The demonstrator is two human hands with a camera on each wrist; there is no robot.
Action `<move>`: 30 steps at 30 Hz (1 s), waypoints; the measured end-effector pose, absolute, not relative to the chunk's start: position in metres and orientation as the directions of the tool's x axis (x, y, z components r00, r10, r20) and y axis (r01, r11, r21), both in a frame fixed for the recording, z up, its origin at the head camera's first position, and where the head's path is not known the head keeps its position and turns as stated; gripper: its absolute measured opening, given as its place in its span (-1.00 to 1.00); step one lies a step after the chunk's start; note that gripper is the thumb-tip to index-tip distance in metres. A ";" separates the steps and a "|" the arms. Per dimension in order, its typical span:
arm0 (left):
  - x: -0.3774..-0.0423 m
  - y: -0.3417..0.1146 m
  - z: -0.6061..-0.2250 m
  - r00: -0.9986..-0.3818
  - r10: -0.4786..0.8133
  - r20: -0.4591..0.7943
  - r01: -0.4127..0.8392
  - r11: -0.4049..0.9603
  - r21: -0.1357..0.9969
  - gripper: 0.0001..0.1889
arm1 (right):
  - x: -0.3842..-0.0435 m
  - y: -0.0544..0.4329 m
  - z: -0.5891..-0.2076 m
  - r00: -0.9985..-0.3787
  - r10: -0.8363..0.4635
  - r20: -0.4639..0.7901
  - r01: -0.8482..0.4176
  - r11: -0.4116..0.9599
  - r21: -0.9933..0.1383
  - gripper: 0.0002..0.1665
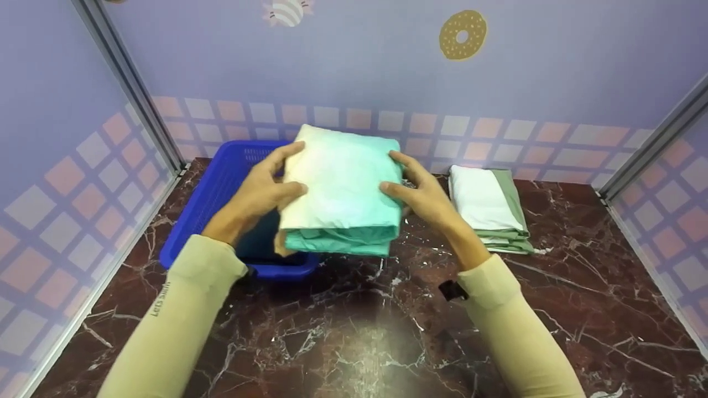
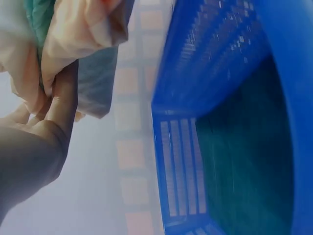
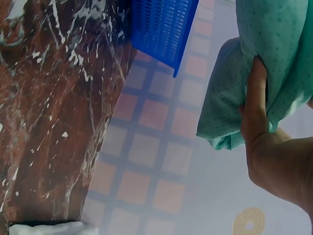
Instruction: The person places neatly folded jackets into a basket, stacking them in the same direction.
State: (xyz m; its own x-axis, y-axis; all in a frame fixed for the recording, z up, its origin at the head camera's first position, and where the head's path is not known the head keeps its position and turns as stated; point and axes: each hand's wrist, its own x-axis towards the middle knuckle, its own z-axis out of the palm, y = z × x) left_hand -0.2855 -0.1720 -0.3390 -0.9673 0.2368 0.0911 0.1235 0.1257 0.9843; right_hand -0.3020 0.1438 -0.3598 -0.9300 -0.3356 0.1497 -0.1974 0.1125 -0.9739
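Observation:
A folded cloth bundle, cream on its left side and turquoise on its right, is held up between both hands above the table. My left hand grips its left side, thumb on the near face and fingers along the edge. Opposite, my right hand grips the right side the same way. In the left wrist view the bundle's peach fabric sags over the fingers. The right wrist view shows dotted green fabric folded around the fingers.
Behind the left hand stands a blue plastic basket with dark green material at its bottom. A folded white and green cloth lies on the marbled table at right. Patterned wall panels enclose the back and sides.

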 end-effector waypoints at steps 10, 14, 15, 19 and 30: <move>-0.290 -0.207 -0.332 -0.977 0.190 0.101 0.133 0.167 0.977 -0.09 | -0.308 0.107 -0.352 -0.921 -0.360 0.147 -0.203 0.123 -0.971 -0.02; -0.291 -0.222 -0.329 -0.981 0.170 0.093 0.126 0.193 0.973 -0.07 | -0.312 0.089 -0.350 -0.914 -0.379 0.145 -0.201 0.112 -0.973 -0.02; -0.291 -0.226 -0.329 -0.982 0.165 0.092 0.126 0.207 0.970 -0.07 | -0.312 0.084 -0.349 -0.913 -0.380 0.145 -0.199 0.105 -0.974 -0.02; -0.292 -0.239 -0.328 -0.985 0.142 0.095 0.130 0.257 0.958 -0.05 | -0.314 0.066 -0.350 -0.914 -0.383 0.136 -0.188 0.101 -0.977 -0.03; -0.295 -0.272 -0.338 -0.985 0.140 0.106 0.151 0.368 0.918 -0.07 | -0.317 0.028 -0.362 -0.923 -0.377 0.074 -0.126 0.115 -0.985 0.05</move>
